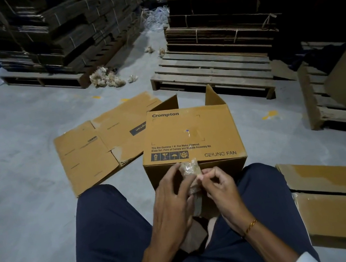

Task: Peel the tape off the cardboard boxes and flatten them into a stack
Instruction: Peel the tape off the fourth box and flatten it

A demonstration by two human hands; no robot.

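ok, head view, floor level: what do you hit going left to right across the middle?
Flattened box → upright Crompton box → yellow floor mark → tilted pallet. The hands and tape overlap the upright box, so they are left out.

Box (190,132) front, perhaps taped, hand-hidden.

Grey concrete floor (31,198) under flattened box (102,146), pallets (215,74).
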